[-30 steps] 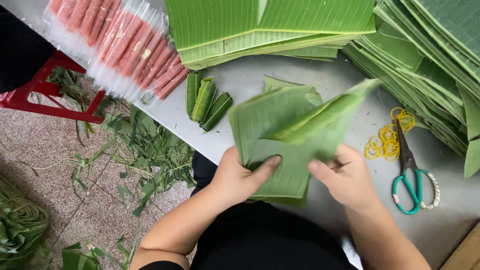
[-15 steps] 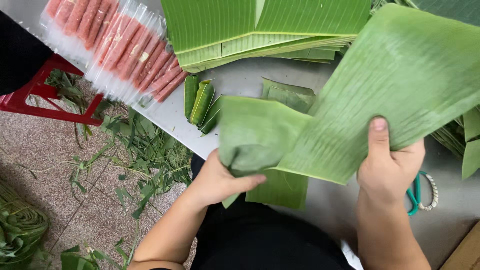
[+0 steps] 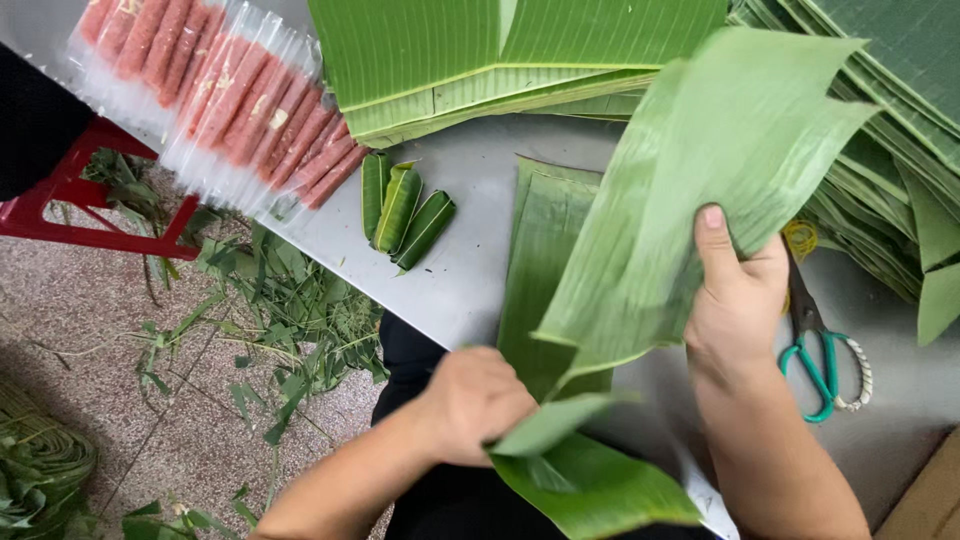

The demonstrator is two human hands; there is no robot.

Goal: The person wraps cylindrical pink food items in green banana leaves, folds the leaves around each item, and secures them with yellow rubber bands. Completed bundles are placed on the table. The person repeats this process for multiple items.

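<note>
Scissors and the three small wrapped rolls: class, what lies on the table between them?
In the head view, between the scissors and rolls lie a flat leaf and the raised leaf in the right hand.

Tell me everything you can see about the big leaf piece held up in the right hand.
The leaf piece is broad, pale green and finely ribbed lengthwise, like banana leaf. It is tilted up over the grey table, its top edge jagged. The right hand pinches its right edge, thumb on top; its lower end runs down towards the left hand.
</note>
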